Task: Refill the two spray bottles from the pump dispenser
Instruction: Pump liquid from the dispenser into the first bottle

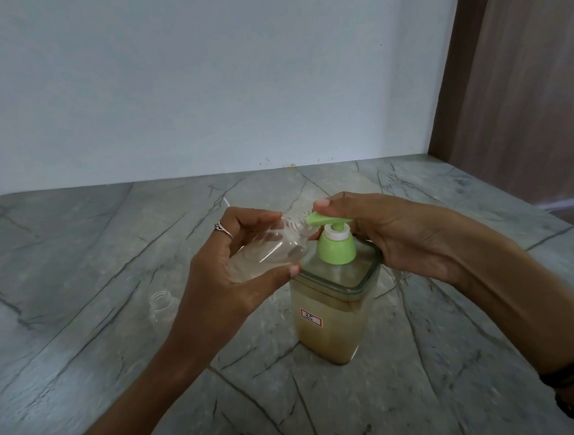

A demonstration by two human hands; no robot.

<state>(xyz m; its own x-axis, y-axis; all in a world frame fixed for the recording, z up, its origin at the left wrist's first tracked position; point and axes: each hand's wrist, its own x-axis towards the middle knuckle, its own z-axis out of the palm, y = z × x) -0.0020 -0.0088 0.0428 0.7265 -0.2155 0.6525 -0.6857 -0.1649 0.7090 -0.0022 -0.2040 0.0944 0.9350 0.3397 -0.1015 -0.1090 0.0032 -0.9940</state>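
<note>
A square clear pump dispenser [331, 320] holding cloudy tan liquid stands mid-counter, topped by a green pump head [327, 219]. My left hand [229, 283] grips a small clear bottle [274, 245], tilted with its threaded neck against the pump's spout. My right hand [389, 230] reaches over the pump, one fingertip pressing on the green head, the other fingers loosely bent beside the dispenser. A second clear bottle [160, 304], uncapped, stands on the counter to the left, partly hidden behind my left wrist.
The grey veined stone counter [76, 268] runs back to a pale wall. A thin white tube [226, 201] pokes out behind my left hand. A brown wooden panel [515, 79] bounds the right side.
</note>
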